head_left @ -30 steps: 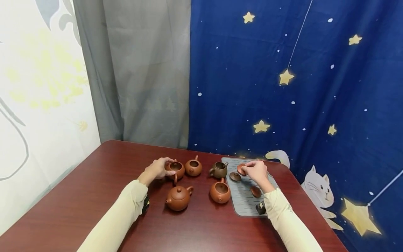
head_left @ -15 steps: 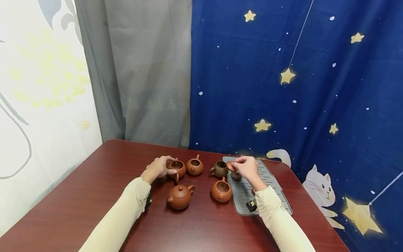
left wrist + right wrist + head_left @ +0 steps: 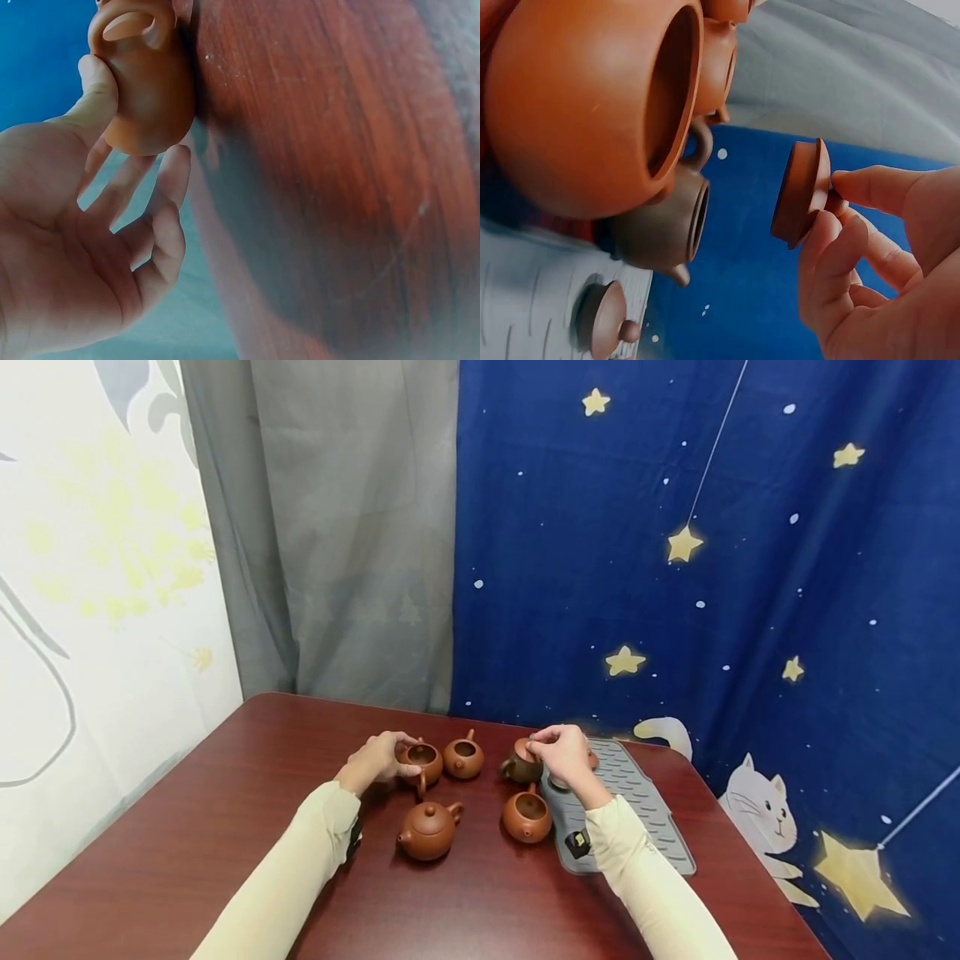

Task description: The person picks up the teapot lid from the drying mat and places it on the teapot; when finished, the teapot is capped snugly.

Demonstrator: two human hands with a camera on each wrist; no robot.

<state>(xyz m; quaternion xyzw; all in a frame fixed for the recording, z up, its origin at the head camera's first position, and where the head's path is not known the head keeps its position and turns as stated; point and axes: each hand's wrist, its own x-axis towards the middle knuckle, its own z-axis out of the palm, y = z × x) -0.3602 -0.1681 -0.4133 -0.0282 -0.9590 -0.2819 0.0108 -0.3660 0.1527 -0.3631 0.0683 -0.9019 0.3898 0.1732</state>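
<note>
My left hand holds a lidless reddish-brown clay teapot by its side at the back left; thumb and fingers lie against its body in the left wrist view. A reddish clay lid is pinched by its knob between the thumb and fingers of my right hand. In the right wrist view that lid hangs in the air, apart from the dark brown open teapot. From the head camera, it overlaps the mouth of this dark pot.
Another open reddish teapot stands at the back, and one in front of the dark pot. A lidded teapot stands nearer on the red-brown table. A grey mat holds a dark lid.
My right hand has lifted the reddish lid off the mat area and carried it left to above the dark teapot. The left hand stays on its pot.
</note>
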